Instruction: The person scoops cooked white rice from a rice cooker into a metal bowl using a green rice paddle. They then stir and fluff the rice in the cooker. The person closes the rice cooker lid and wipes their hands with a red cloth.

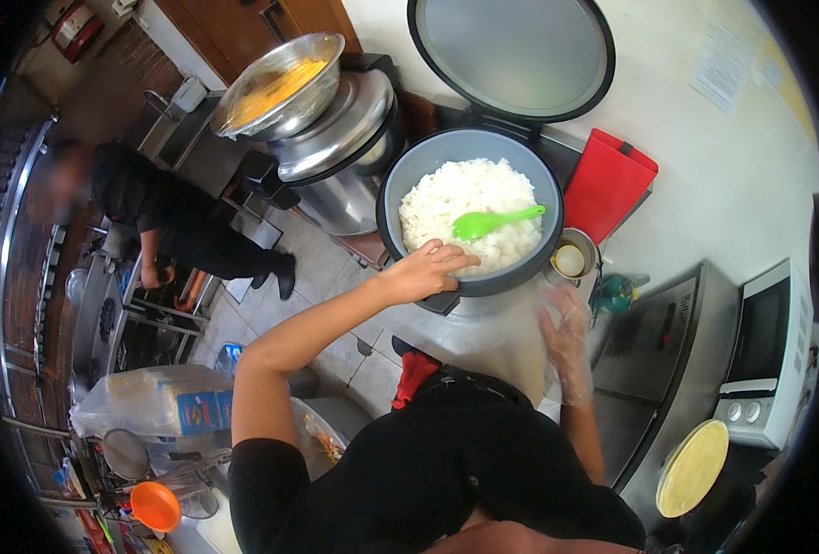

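Note:
A large round rice cooker (390, 208) stands before me with its lid (513, 52) raised against the wall. White cooked rice (444, 194) fills much of its grey inner pot. On the rice lies a bright green rice paddle (477, 225), its handle towards the right wall of the pot. My left hand (431, 270) is bare and curls over the cooker's near rim, fingers reaching inside above the rice. My right hand (565, 325), in a clear plastic glove, hangs blurred and apart from things, fingers spread. Beside it is a small metal pot (591, 249) holding a pale yellow cup (568, 260).
Left of the cooker, a film-covered steel bowl (286, 104) of orange-yellow food rests on a lidded steel pot (343, 201). A red folder (607, 183) leans right. A steel refrigerator (648, 346) and white microwave (762, 346) stand further right. Another person (167, 201) works at the left.

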Demonstrator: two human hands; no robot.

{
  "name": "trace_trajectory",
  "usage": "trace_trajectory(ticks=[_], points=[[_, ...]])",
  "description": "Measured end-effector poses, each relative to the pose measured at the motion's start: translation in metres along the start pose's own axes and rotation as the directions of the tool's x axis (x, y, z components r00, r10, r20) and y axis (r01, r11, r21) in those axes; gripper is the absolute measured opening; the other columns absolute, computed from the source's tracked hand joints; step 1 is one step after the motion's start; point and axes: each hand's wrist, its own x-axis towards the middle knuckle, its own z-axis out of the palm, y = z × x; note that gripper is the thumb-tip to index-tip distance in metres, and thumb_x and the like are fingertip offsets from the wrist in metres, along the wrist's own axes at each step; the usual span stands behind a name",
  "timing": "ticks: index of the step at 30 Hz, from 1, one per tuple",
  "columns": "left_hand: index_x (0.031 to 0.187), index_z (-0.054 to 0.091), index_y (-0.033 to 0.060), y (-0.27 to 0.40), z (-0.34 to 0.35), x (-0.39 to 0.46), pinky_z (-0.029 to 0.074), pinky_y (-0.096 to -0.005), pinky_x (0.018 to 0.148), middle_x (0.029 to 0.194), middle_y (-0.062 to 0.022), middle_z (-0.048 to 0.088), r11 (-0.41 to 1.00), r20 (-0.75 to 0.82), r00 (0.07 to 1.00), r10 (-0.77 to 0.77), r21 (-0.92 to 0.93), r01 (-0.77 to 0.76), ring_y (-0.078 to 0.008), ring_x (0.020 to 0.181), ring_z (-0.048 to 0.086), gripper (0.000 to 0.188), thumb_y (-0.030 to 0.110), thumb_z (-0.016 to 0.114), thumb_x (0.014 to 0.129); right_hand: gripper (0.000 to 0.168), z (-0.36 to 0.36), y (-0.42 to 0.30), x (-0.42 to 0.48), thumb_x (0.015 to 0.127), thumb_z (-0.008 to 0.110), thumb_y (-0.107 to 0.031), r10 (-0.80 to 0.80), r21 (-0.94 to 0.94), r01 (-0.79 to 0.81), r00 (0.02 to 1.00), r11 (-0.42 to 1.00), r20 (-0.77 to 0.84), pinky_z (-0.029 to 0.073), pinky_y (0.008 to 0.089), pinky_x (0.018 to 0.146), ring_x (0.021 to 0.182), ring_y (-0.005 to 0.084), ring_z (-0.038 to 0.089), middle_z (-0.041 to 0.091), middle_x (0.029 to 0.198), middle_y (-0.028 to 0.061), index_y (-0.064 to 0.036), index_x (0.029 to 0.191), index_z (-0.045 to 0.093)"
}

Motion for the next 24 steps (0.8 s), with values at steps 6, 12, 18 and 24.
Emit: trace_trajectory(ticks=[6, 12, 18, 24], points=[[0.070, 0.070, 0.0110, -0.012, 0.001, 0.012, 0.037, -0.0325, 0.088, 0.129, -0.0012, 0.046, 0.973, 0.003, 0.974, 0.228, 0.040, -0.228, -0.0179, 0.114, 0.042, 0.013, 0.018, 0.059, 0.067, 0.024, -0.007, 0.021, -0.022, 0.072, 0.066, -0.008, 0.095, 0.038, -0.095, 0.995, 0.995, 0.005, 0.043, 0.0399, 0.082, 0.096, 0.0325, 0.055, 0.057, 0.100, 0.0157, -0.005, 0.096, 0.063], [0.071, 0.067, 0.0107, -0.018, 0.004, 0.018, 0.037, -0.0293, 0.089, 0.126, -0.0004, 0.047, 0.930, 0.038, 0.934, 0.356, 0.076, -0.358, -0.0165, 0.113, 0.043, 0.011, 0.016, 0.058, 0.068, 0.022, -0.023, 0.005, -0.001, 0.071, 0.066, -0.009, 0.167, 0.008, -0.168, 0.983, 0.986, 0.073, 0.044, 0.0390, 0.079, 0.091, 0.0329, 0.057, 0.059, 0.095, 0.0159, -0.001, 0.091, 0.063], [0.078, 0.066, 0.0103, -0.024, 0.006, 0.021, 0.037, -0.0308, 0.089, 0.125, -0.0005, 0.047, 0.913, 0.013, 0.917, 0.398, 0.098, -0.397, -0.0169, 0.113, 0.043, 0.014, 0.017, 0.058, 0.069, 0.024, -0.008, 0.007, 0.000, 0.071, 0.066, -0.008, 0.186, 0.147, -0.173, 0.979, 0.974, -0.083, 0.042, 0.0387, 0.084, 0.093, 0.0331, 0.056, 0.060, 0.097, 0.0153, -0.002, 0.095, 0.062], [0.100, 0.064, 0.0083, -0.021, -0.006, 0.011, 0.037, -0.0327, 0.091, 0.123, -0.0023, 0.048, 0.966, 0.044, 0.965, 0.257, -0.051, -0.255, -0.0205, 0.111, 0.043, 0.030, 0.015, 0.059, 0.071, 0.025, -0.013, 0.009, 0.004, 0.073, 0.066, -0.011, 0.164, -0.062, -0.161, 0.985, 0.985, 0.051, 0.041, 0.0408, 0.086, 0.100, 0.0330, 0.053, 0.058, 0.105, 0.0166, -0.004, 0.097, 0.063]])
